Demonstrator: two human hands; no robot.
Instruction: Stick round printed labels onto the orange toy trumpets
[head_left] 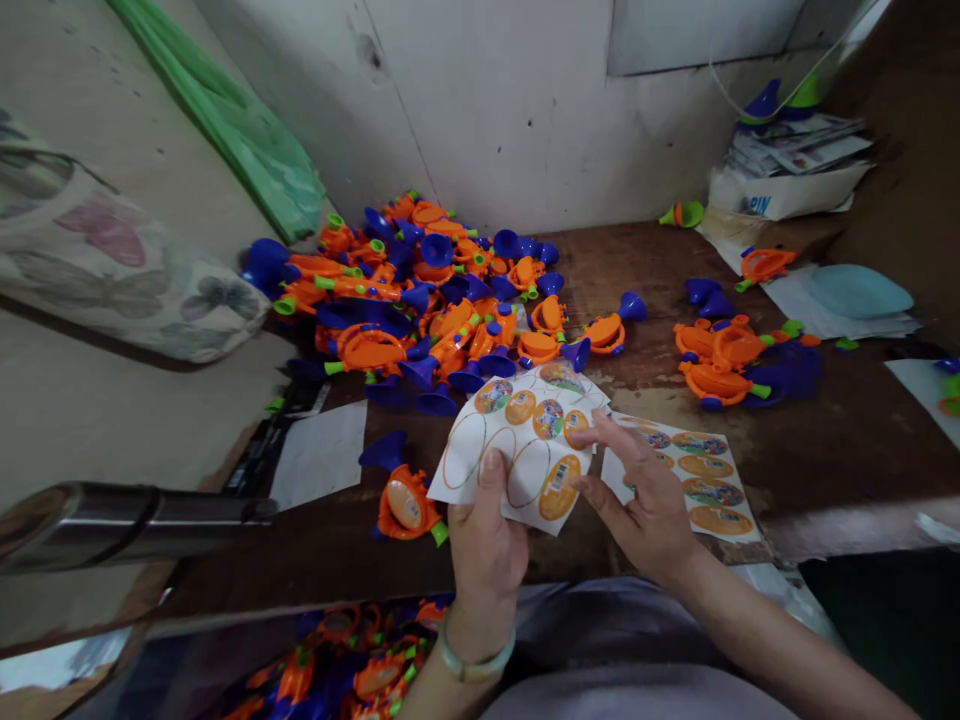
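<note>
My left hand is closed on a white sticker sheet, with the thumb on top. Several oval stickers, orange or colourfully printed, are on the sheet, along with bare oval outlines. My right hand is at the sheet's right edge, thumb and index finger apart beside an orange barcode sticker. Whether its fingertips touch the sheet is hard to tell. Under that hand lies a second sticker sheet. An orange toy trumpet with a blue bell and an oval sticker sits left of my left hand.
A big heap of toy trumpets lies against the wall, and a smaller group is at right. A steel flask juts in from the left. A paper lies near it. More trumpets are below the table edge.
</note>
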